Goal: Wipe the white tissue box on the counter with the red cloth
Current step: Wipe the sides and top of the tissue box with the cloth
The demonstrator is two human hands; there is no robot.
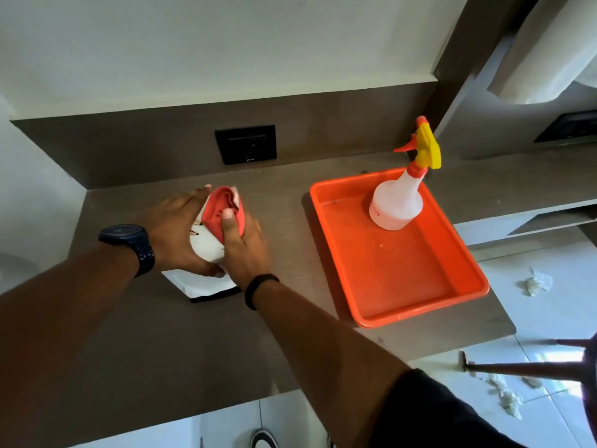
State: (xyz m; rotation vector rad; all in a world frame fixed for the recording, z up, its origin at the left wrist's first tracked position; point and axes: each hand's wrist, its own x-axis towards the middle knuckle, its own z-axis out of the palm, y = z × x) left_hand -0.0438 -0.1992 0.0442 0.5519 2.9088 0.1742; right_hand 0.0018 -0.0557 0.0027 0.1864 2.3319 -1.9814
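Note:
The white tissue box [206,244] stands on the brown counter [168,334], left of centre. My left hand [176,232], with a dark watch on the wrist, grips the box's left side and holds it steady. My right hand [244,247] presses the bunched red cloth [223,210] against the box's upper right part, thumb laid over the cloth. Both hands hide most of the box; its white top middle and near bottom edge show.
An orange tray [420,286] lies to the right with a white spray bottle [399,198] standing at its far end. A black wall socket [246,144] sits behind the box. Crumpled tissue pieces [534,281] litter the floor at right, past the counter's edge.

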